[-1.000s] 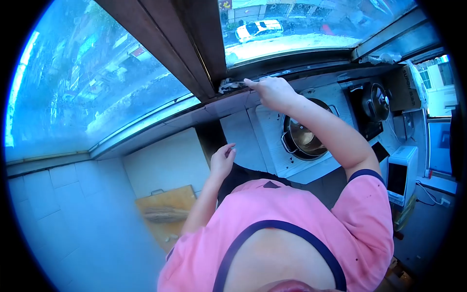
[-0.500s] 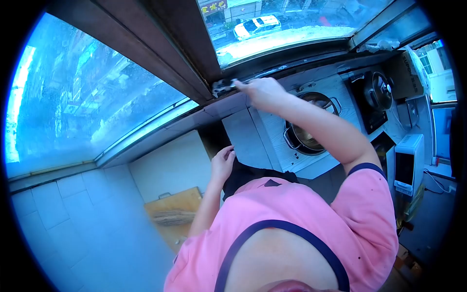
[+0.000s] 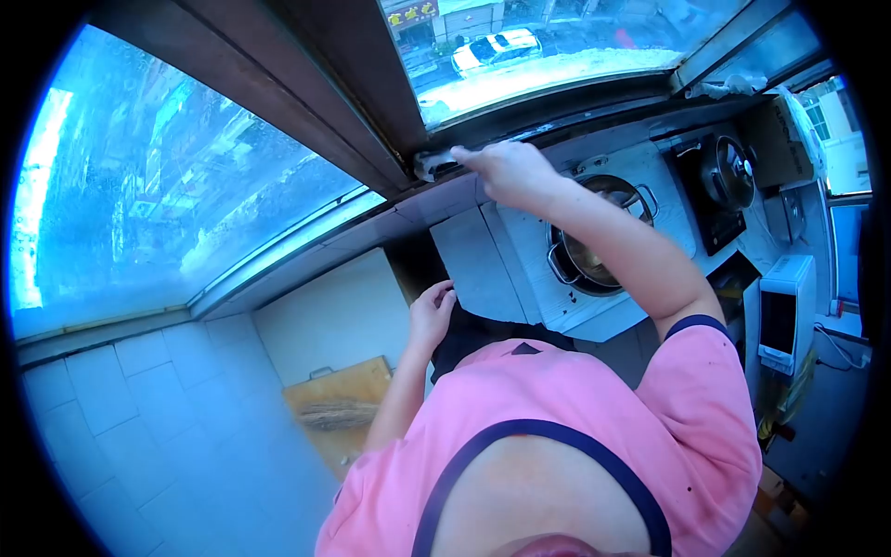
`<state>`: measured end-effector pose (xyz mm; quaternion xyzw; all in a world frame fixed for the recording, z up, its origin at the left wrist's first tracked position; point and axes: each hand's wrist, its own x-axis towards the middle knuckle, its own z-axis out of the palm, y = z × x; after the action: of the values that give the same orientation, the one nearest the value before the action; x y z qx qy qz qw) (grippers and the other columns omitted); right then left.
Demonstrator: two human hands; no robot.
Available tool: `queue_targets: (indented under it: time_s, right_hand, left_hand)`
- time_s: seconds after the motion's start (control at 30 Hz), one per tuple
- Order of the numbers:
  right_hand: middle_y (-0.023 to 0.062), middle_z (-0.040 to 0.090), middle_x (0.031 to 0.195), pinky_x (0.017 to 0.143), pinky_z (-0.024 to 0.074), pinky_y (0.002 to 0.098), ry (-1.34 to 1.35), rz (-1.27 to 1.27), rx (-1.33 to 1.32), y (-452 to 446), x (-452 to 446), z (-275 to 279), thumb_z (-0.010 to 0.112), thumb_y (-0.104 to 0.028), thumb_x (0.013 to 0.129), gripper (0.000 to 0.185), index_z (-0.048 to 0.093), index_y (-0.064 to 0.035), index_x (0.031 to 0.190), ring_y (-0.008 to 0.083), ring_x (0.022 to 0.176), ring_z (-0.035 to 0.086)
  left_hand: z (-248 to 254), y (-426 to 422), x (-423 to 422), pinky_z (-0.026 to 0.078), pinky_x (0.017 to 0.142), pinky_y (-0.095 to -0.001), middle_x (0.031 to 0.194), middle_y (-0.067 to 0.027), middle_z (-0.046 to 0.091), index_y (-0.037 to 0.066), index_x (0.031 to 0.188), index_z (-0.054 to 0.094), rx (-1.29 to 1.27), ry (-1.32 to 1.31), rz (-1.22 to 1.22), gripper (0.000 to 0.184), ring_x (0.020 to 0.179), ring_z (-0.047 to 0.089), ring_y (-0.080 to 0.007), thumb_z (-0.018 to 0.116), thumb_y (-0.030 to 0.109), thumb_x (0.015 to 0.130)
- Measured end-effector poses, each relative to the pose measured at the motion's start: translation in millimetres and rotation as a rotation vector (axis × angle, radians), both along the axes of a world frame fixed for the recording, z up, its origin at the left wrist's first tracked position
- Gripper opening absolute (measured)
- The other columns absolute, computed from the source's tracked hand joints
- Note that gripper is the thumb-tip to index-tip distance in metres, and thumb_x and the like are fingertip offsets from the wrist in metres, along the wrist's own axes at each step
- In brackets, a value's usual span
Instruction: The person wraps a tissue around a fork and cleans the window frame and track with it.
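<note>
My right hand [image 3: 512, 174] is closed on a tool whose shape I cannot make out, with the index finger stretched along it. Its end is in a whitish, wet-looking patch [image 3: 434, 165] on the window track, at the foot of the dark window frame [image 3: 348, 84]. Lower down, my left hand [image 3: 432, 311] hangs near the counter's edge with its fingers curled together. Whether it holds anything is too small to tell. Under my right forearm, a metal pot [image 3: 594, 265] sits on the light counter [image 3: 515, 251].
A second lidded pot [image 3: 727, 174] stands on a black cooktop at the right, by a cardboard box [image 3: 780, 139]. A white appliance [image 3: 784, 316] is below them. A wooden board [image 3: 371, 376] with a straw bundle [image 3: 339, 415] lies at the lower left. Window glass [image 3: 186, 176] spans the upper left.
The view has shifted, so the window frame shows farther left. My right hand has stayed at the track by the frame's foot, moving only slightly. My left hand remains low with curled fingers.
</note>
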<state>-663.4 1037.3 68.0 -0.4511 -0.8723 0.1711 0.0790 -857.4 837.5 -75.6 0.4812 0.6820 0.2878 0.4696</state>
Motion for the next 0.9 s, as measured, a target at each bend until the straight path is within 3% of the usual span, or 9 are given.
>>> queue_targets:
  time_s: [0.1, 0.17, 0.33, 0.53, 0.6, 0.7, 0.73, 0.9]
  right_hand:
    - [0.0203, 0.066, 0.085, 0.073, 0.0522, 0.0440, -0.048, -0.001, -0.056, -5.7, -30.7, -10.4, 0.050, -0.006, 0.078, 0.051, 0.053, -0.0063, 0.129, 0.0345, 0.083, 0.066]
    - [0.0196, 0.066, 0.085, 0.072, 0.0523, 0.0440, -0.026, 0.006, -0.050, -4.2, -28.4, -16.4, 0.051, -0.007, 0.078, 0.052, 0.052, -0.0054, 0.130, 0.0347, 0.083, 0.066]
    - [0.0170, 0.066, 0.085, 0.067, 0.0540, 0.0403, -0.219, 0.112, 0.150, -13.1, -1.6, -7.9, 0.053, -0.010, 0.083, 0.050, 0.047, -0.0039, 0.133, 0.0317, 0.079, 0.067]
    - [0.0177, 0.067, 0.088, 0.065, 0.0545, 0.0392, -0.152, 0.035, 0.053, -17.4, -17.0, -7.0, 0.049, -0.008, 0.084, 0.045, 0.045, 0.0045, 0.127, 0.0311, 0.080, 0.068]
    - [0.0187, 0.067, 0.088, 0.067, 0.0544, 0.0395, -0.118, 0.037, 0.079, -19.8, -12.9, -11.5, 0.049, -0.008, 0.084, 0.044, 0.046, 0.0021, 0.126, 0.0315, 0.082, 0.067]
    - [0.0166, 0.066, 0.087, 0.069, 0.0537, 0.0410, -0.155, -0.023, 0.073, -16.1, 12.1, -2.8, 0.050, -0.009, 0.084, 0.046, 0.049, -0.0104, 0.129, 0.0322, 0.083, 0.067]
    - [0.0146, 0.066, 0.088, 0.069, 0.0532, 0.0425, -0.029, -0.032, 0.105, -10.3, 24.6, -17.3, 0.051, -0.008, 0.082, 0.047, 0.051, -0.0130, 0.129, 0.0312, 0.083, 0.066]
    - [0.0149, 0.065, 0.083, 0.067, 0.0520, 0.0431, -0.008, -0.110, 0.069, -15.7, 37.0, 2.8, 0.052, -0.006, 0.079, 0.047, 0.056, -0.0127, 0.125, 0.0331, 0.079, 0.064]
  left_hand:
    - [1.0, -1.4, -0.2, 0.051, 0.071, -0.0264, 0.081, -0.0065, 0.068, 0.001, 0.114, 0.064, 0.001, 0.006, -0.029, 0.028, 0.073, 0.062, -0.0113, 0.059, 0.012, 0.089]
    - [-17.5, -3.5, 2.2, 0.051, 0.071, -0.0305, 0.082, -0.0116, 0.068, 0.003, 0.109, 0.066, 0.015, -0.013, -0.015, 0.027, 0.074, 0.065, -0.0181, 0.061, 0.017, 0.087]
    - [16.6, 17.1, 17.1, 0.051, 0.073, -0.0320, 0.084, -0.0133, 0.068, 0.003, 0.109, 0.066, 0.049, 0.086, -0.114, 0.028, 0.076, 0.067, -0.0224, 0.061, 0.019, 0.087]
    - [-15.3, 11.8, 7.1, 0.051, 0.081, -0.0323, 0.095, -0.0151, 0.069, 0.005, 0.112, 0.066, -0.034, -0.016, -0.064, 0.029, 0.089, 0.067, -0.0243, 0.061, 0.020, 0.086]
    - [-19.0, 11.3, 12.6, 0.051, 0.082, -0.0335, 0.096, -0.0159, 0.069, 0.005, 0.111, 0.066, -0.046, 0.036, -0.093, 0.030, 0.090, 0.067, -0.0251, 0.061, 0.020, 0.086]
    - [-8.7, 10.8, 13.8, 0.051, 0.081, -0.0347, 0.094, -0.0164, 0.069, 0.006, 0.112, 0.066, -0.041, 0.040, -0.125, 0.030, 0.089, 0.067, -0.0258, 0.061, 0.021, 0.086]
    - [2.1, 14.0, 17.2, 0.051, 0.080, -0.0348, 0.093, -0.0164, 0.068, 0.006, 0.112, 0.066, -0.031, 0.073, -0.155, 0.030, 0.087, 0.067, -0.0259, 0.061, 0.022, 0.086]
    - [1.4, 18.0, 17.6, 0.051, 0.077, -0.0346, 0.090, -0.0146, 0.068, 0.006, 0.112, 0.066, -0.003, 0.062, -0.152, 0.030, 0.082, 0.066, -0.0256, 0.060, 0.023, 0.087]
